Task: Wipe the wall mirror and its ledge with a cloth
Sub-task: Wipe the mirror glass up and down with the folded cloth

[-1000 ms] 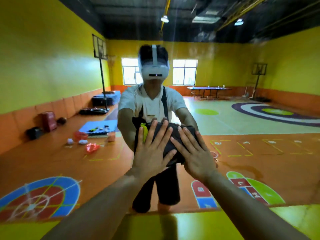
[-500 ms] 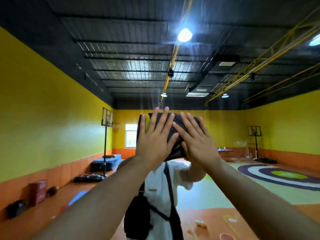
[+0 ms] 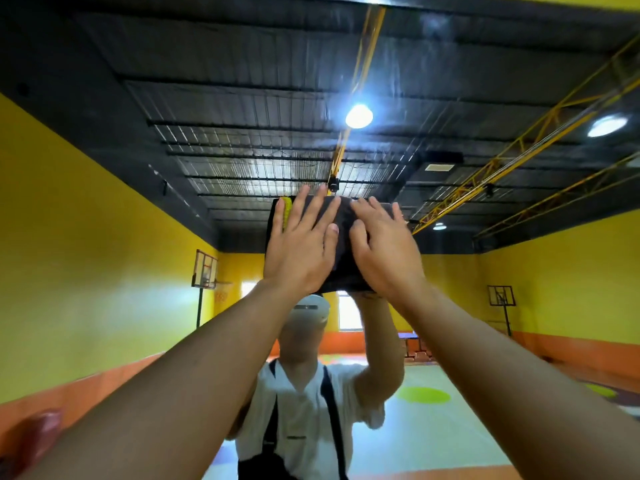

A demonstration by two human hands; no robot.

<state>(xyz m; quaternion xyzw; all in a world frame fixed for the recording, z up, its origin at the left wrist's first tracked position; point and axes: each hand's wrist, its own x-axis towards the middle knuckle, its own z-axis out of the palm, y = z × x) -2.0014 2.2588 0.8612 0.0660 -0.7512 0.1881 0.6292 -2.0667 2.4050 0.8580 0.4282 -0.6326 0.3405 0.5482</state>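
The wall mirror (image 3: pixel 138 237) fills the view and reflects a yellow hall and my own figure. A dark folded cloth (image 3: pixel 343 244) with a yellow edge lies flat against the glass, high up. My left hand (image 3: pixel 301 247) presses on its left half with fingers spread and straight. Beside it, my right hand (image 3: pixel 384 247) presses on the right half, fingers straight and pointing up. Both arms reach upward. The ledge is out of view.
In the reflection, a person in a white shirt (image 3: pixel 301 410) with a headset stands right in front, arms raised. The mirror's top edge (image 3: pixel 519 3) runs across the top, with a strip of yellow wall above it.
Both hands have pushed the cloth up the mirror, from chest height to above the head. The view has tilted up, and the floor has dropped out of sight.
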